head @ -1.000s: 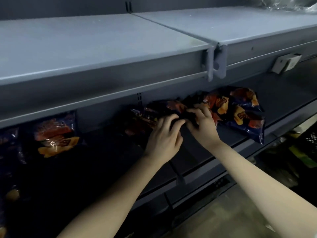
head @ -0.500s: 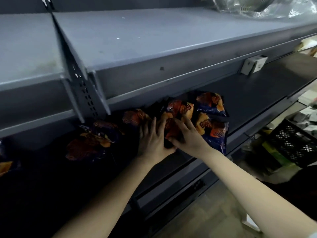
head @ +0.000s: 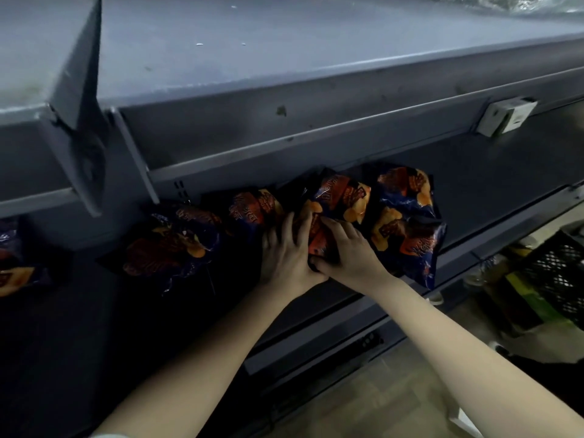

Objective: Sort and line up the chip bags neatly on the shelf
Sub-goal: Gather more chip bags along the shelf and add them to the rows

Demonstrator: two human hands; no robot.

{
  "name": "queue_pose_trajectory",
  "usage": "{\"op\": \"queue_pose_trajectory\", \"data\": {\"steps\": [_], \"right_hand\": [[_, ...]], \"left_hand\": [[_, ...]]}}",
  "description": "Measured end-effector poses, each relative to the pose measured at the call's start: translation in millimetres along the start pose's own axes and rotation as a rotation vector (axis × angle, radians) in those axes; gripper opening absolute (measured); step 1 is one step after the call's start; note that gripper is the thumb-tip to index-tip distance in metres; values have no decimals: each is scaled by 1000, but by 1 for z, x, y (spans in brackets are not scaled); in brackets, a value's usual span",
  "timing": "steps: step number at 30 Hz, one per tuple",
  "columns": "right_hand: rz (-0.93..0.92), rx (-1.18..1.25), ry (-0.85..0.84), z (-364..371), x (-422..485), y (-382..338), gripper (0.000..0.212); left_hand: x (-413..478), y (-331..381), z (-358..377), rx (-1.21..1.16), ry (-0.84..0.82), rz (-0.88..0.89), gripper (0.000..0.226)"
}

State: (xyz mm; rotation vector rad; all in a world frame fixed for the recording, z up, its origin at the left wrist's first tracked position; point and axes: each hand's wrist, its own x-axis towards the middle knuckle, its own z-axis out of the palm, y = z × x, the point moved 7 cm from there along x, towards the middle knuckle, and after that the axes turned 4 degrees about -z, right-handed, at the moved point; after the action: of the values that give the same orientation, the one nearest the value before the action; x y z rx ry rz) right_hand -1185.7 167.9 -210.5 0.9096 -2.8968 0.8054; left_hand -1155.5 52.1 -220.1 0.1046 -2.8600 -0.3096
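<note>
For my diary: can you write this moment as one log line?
left hand: flat on chip bags | right hand: grips middle bag | stage: lining up

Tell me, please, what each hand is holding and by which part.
The right hand grips the middle chip bag by its lower end; the left hand only rests flat-fingered against its left side.
</note>
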Motion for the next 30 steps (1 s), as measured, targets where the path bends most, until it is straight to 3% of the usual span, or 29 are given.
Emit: {"op": "queue_pose_trajectory", "data": {"steps": [6, 13, 18, 23, 28, 30], "right_hand": [[-82, 103, 60, -9, -2, -9, 81], [-299, 284, 358, -38, -2, -59, 56], [-384, 411, 501, -36, 3, -114, 53], [-382, 556, 439, 4, 13, -167, 62], [-546, 512, 185, 61, 14, -242, 73], [-587, 512, 53, 84, 9, -275, 86]], "left_hand": [[-12, 0, -28, -3, 141, 29, 112], [-32, -18, -84, -66, 329, -42, 106], [-52, -61, -126, -113, 464, -175, 98], [-90, -132, -161, -321, 554, -411, 97], [-140, -198, -180, -1006, 645, -621, 99], [-158, -211, -180, -1145, 620, -686, 101]]}}
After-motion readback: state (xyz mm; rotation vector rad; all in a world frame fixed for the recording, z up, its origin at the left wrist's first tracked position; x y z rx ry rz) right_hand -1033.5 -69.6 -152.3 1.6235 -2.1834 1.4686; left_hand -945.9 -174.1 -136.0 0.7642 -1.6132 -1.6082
